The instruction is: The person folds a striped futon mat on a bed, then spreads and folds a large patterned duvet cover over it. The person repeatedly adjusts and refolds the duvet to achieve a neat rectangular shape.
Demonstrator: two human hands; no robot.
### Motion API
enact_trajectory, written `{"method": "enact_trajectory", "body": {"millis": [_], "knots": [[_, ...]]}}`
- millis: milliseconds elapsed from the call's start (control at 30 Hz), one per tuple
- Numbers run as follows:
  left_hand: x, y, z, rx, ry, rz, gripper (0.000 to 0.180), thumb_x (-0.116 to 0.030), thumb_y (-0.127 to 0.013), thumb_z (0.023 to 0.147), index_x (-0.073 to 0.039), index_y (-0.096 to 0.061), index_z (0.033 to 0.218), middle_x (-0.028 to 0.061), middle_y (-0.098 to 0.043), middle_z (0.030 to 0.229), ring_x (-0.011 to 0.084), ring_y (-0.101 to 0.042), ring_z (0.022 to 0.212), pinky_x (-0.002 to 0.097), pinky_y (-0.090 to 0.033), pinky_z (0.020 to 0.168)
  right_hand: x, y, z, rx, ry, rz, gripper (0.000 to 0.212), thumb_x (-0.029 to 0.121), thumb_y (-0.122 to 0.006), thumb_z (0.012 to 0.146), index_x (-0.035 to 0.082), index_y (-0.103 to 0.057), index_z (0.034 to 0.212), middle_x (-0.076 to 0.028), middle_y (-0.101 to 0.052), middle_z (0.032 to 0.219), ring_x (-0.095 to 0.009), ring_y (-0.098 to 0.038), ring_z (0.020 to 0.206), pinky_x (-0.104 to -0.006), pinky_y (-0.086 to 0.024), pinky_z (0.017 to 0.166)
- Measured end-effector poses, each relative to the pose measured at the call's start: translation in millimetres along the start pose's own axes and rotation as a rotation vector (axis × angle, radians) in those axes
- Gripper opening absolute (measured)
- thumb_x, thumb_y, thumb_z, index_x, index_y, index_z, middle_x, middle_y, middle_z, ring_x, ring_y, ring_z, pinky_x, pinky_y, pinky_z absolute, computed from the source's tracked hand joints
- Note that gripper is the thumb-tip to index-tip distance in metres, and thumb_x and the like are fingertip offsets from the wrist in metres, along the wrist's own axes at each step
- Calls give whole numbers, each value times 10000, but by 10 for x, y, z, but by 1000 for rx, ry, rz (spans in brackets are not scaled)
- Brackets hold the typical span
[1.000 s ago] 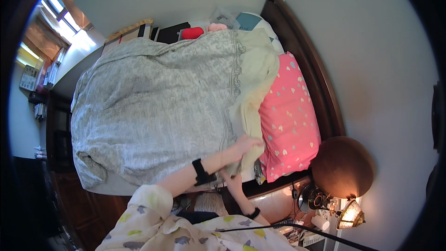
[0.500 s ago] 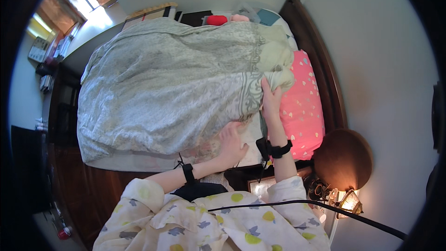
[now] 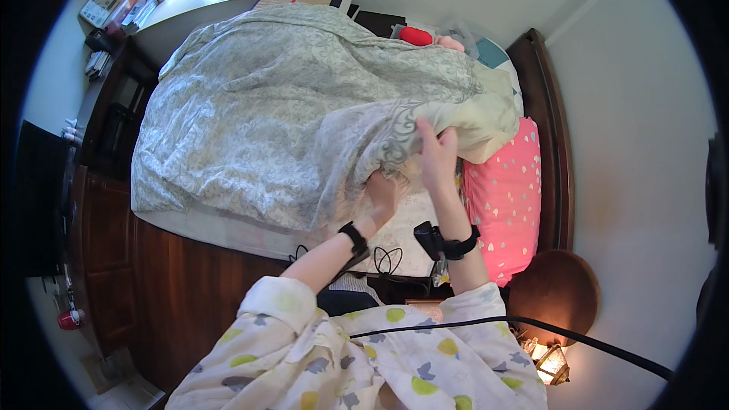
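Observation:
A pale grey-green patterned quilt [image 3: 250, 121] lies rumpled over the bed, its cream border [image 3: 486, 110] folded at the head end. My right hand [image 3: 439, 163] is closed on the quilt's near edge by that border, thumb and fingers gripping the cloth. Lower and to the left, my left hand [image 3: 382, 199] reaches in at the quilt's hanging edge; its fingers are hidden by the folds, so their grip does not show. Bare pale sheet [image 3: 402, 231] shows below both hands. A pink pillow with small hearts [image 3: 505, 197] rests right of my right hand.
A dark wooden headboard [image 3: 558, 159] closes the bed's right end. Nearby stand a brown round-topped stool or chair [image 3: 554, 292] and a lit lamp [image 3: 553, 364]. Red [image 3: 416, 36] and pink soft items lie at the far side. A black cable [image 3: 471, 324] crosses in front of me.
My left hand has moved from the sheet up to the quilt's edge and under its folds. The quilt's upper corner has spread toward the headboard, over more of the pillow. The view has shifted.

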State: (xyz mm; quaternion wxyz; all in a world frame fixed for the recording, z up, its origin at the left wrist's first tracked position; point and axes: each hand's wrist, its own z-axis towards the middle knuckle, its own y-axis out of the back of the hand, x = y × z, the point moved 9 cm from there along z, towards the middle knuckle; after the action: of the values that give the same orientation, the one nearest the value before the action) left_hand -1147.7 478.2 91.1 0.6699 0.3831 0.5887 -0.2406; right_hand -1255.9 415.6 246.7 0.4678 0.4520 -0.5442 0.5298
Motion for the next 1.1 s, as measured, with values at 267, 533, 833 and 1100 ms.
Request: {"method": "enact_trajectory", "body": {"millis": [267, 533, 833, 1100], "knots": [[93, 378, 155, 360, 472, -96, 326, -53, -428, 693, 7, -518, 1000, 202, -566, 950, 298, -562, 844, 357, -419, 675, -611, 109, 689, 222, -305, 79, 438, 295, -531, 843, 28, -412, 1170, -33, -555, 920, -78, -505, 769, -218, -388, 652], [205, 364, 401, 466, 778, -750, 396, -54, -263, 772, 37, -474, 1094, 168, -539, 1074, 256, -542, 949, 373, -446, 832, -1967, 381, -344, 517, -677, -9, 565, 513, -450, 822, 112, -414, 1218, 12, -531, 1048, -83, -482, 897, -261, -362, 743], [-95, 205, 106, 695, 696, -582, 419, -14, -447, 724, 46, -416, 1137, 118, -525, 1066, 234, -530, 940, 344, -443, 819, -878, 1084, -410, -51, -164, 186, 474, 176, -654, 744, 14, -461, 1145, -81, -565, 1019, -154, -542, 877, -285, -455, 741], [-1145, -93, -1177, 774, -971, 522, 646, -185, -646, 679, -36, -324, 1219, 196, -375, 1199, 331, -414, 1068, 517, -293, 906, 1854, 2674, -1029, -578, 81, 168, 228, 128, -540, 797, 9, -557, 991, -90, -588, 942, -167, -568, 858, -295, -454, 761]]}}
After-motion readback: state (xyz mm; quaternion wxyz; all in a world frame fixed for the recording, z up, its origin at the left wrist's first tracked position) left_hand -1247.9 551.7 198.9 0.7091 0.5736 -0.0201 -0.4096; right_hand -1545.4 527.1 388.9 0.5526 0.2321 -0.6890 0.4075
